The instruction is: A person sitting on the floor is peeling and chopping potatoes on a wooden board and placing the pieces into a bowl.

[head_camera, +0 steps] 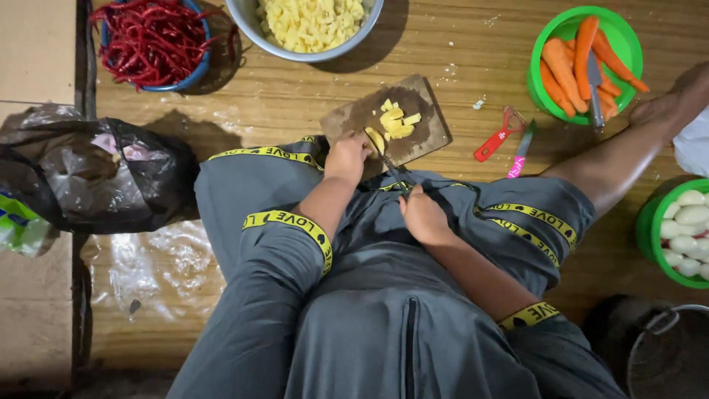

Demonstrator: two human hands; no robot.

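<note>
Head view looks straight down at a person seated on a wooden floor, grey clothing with yellow bands filling the lower frame. A small dark cutting board lies just ahead of the knees, with yellow diced pieces heaped near its middle. The left hand is curled closed over a yellow potato piece at the board's near edge, pinning it down. The right hand sits nearer the body, closed around the handle of a knife whose blade runs up and to the left, from the right hand toward the held piece, its tip meeting that piece just beside the left fingers. So the piece lies ahead and to the left of the knife hand, with the blade's long axis slanting across the board's near corner, and the left hand is the nearer one to it. Around them: a metal bowl of yellow cubes at the top, a blue bowl of red chillies, a green bowl of carrots with a second knife resting in it, a red peeler, a pink-handled knife, a green bowl of white peeled pieces, and a black plastic bag on the left.
</note>
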